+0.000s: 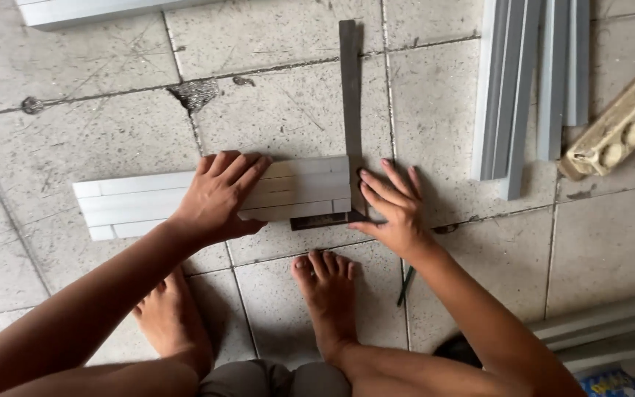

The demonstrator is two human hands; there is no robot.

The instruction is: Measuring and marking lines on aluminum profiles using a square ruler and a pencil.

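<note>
Floor (97,125) of worn, cracked grey tiles fills the view, and everything lies on it. Long grey profiles (508,88) lie at the upper right, their length running away from the person, with a cardboard egg tray piece (622,125) just beside them. More pale lengths (604,331) rest at the lower right edge.

In the middle lies a bundle of white strips (295,187), several side by side, long axis running left to right. Their right ends line up flush against a metal square (350,95), whose long blade points straight away from the person and whose short leg sits under the strips' near edge. The left ends are stepped, not even.

The left hand (218,195) lies flat, palm down, fingers spread across the strips, pressing rather than gripping. The right hand (395,202) is also open, fingers splayed on the floor, fingertips touching the square's blade just right of the strip ends.

Two bare feet (328,294) stand near the strips' near side.
</note>
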